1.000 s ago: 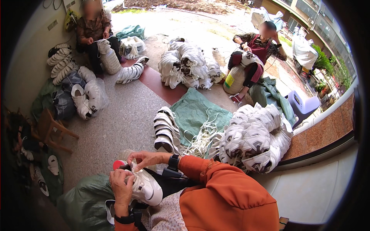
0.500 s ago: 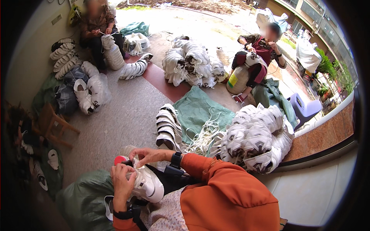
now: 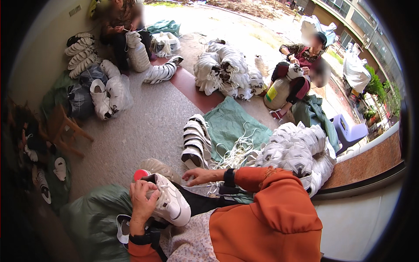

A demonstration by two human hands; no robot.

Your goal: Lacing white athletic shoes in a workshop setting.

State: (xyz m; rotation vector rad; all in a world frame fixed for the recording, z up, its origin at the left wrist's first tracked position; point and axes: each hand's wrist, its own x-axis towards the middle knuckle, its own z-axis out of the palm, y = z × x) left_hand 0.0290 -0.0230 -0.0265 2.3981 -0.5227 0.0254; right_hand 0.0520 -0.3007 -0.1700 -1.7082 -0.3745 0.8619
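A white sneaker (image 3: pixel 171 205) lies over my lap, its toe toward me. My left hand (image 3: pixel 143 198) grips it at the collar, fingers curled over the edge. Out to the right of the shoe, my right hand (image 3: pixel 198 176) is closed in a pinch, seemingly on a thin white shoelace (image 3: pixel 201 186); the fingertips are too small to see clearly. Just beyond the shoe lies a clear plastic bottle (image 3: pixel 161 168) with a red cap (image 3: pixel 140 174). Another shoe (image 3: pixel 123 228) sits by my left forearm.
A row of nested shoes (image 3: pixel 195 142) stands ahead, beside a green sheet (image 3: pixel 233 122) and loose white laces (image 3: pixel 235 150). Bundled shoes (image 3: pixel 297 150) are piled at right. A wooden stool (image 3: pixel 65 131) stands left. Two co-workers sit farther off, handling shoes.
My right hand has left the shoe opening and moved right. My left hand stays on the sneaker. The right-hand co-worker's raised hand has come down to the shoe.
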